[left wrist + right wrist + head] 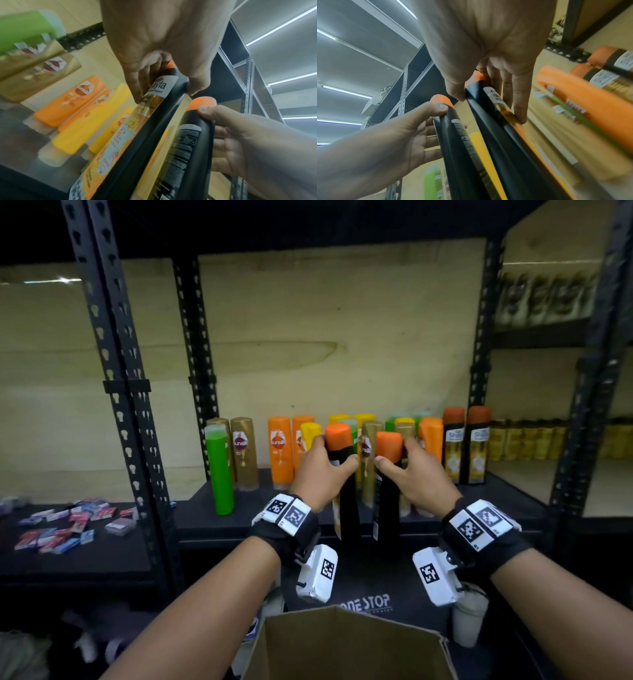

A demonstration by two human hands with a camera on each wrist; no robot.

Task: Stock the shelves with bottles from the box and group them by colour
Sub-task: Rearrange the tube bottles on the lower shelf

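My left hand [334,455] grips a black bottle with an orange cap [349,501] near its top. My right hand [394,453] grips a second black, orange-capped bottle [388,508] the same way. Both hang side by side just in front of the dark shelf [257,508]. In the left wrist view my left hand [164,94] pinches its labelled bottle [137,155] between thumb and fingers. My right hand [489,106] clasps its bottle [505,148] in the right wrist view. Two matching black bottles [466,446] stand at the shelf's right end.
On the shelf stand a green bottle [219,474], gold bottles [244,453], orange bottles [280,450] and a mixed cluster behind my hands. An open cardboard box [346,645] sits below. Small packets [68,525] lie on the left shelf. Gold bottles [527,440] fill the right bay.
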